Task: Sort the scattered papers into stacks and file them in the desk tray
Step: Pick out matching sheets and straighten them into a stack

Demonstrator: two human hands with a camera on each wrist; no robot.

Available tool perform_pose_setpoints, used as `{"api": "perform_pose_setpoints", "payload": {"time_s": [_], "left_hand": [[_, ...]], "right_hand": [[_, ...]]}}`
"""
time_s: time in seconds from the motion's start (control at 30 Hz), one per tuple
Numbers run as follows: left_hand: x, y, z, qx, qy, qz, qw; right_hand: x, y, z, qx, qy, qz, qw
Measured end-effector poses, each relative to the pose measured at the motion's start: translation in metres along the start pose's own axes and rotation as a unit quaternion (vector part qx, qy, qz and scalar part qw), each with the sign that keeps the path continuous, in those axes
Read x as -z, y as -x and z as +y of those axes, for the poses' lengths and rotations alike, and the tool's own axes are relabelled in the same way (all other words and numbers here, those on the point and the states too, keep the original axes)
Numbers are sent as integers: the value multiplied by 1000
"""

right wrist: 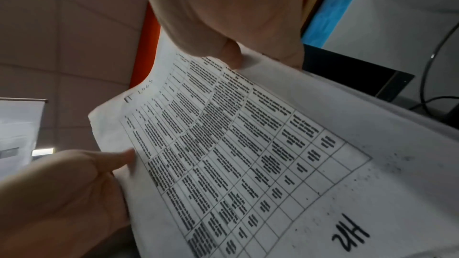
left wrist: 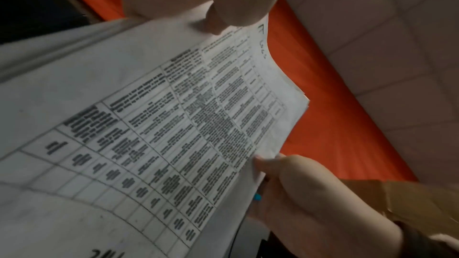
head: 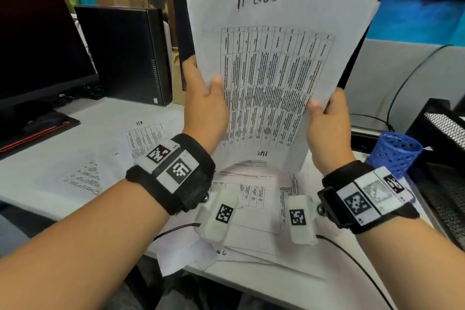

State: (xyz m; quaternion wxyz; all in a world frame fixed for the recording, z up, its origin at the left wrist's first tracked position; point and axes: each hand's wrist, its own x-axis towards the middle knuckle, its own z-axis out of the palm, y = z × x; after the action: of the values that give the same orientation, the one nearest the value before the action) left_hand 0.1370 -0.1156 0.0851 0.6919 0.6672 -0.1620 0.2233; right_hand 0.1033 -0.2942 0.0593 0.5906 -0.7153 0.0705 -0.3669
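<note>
Matt white paper stack (head: 276, 70), black metal-mesh tray (head: 445, 128), blue plastic-mesh cup (head: 395, 151)

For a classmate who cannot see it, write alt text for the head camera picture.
Two bare hands, the left hand and the right hand, hold up a stack of white printed sheets headed IT LOGS, one gripping each side edge. Below lie more loose printed sheets on the pale grey desk; a black mesh desk tray and a blue mesh pen cup stand at right.

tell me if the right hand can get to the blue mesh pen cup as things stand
Probably not yet: the right hand grips the IT LOGS stack together with the left hand. The pen cup stands just to its right, nothing between.
</note>
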Motion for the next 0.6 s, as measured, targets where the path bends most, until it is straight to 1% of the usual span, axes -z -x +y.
{"api": "perform_pose_setpoints", "payload": {"time_s": [0.07, 0.1, 0.23, 0.33, 0.43, 0.5, 0.6], "left_hand": [[1, 8, -2, -10, -5, -7, 1000], [1, 12, -7, -1, -6, -9, 1000], [5, 18, -29, 69, -4, -13, 998], [7, 16, -37, 102, -22, -2, 995], [9, 14, -42, 114, -38, 25, 992], [10, 15, -47, 117, -36, 35, 992], [8, 20, -53, 127, -39, 17, 991]], "right_hand": [[1, 7, 1, -4, 8, -17, 1000], [1, 12, 4, -17, 17, -32, 999], [0, 20, 20, -80, 43, -79, 993], [-3, 16, 23, -99, 50, -75, 991], [-4, 14, 24, -77, 41, -47, 995], [-4, 14, 28, -77, 41, -57, 995], [-3, 17, 38, -102, 57, -86, 989]]}}
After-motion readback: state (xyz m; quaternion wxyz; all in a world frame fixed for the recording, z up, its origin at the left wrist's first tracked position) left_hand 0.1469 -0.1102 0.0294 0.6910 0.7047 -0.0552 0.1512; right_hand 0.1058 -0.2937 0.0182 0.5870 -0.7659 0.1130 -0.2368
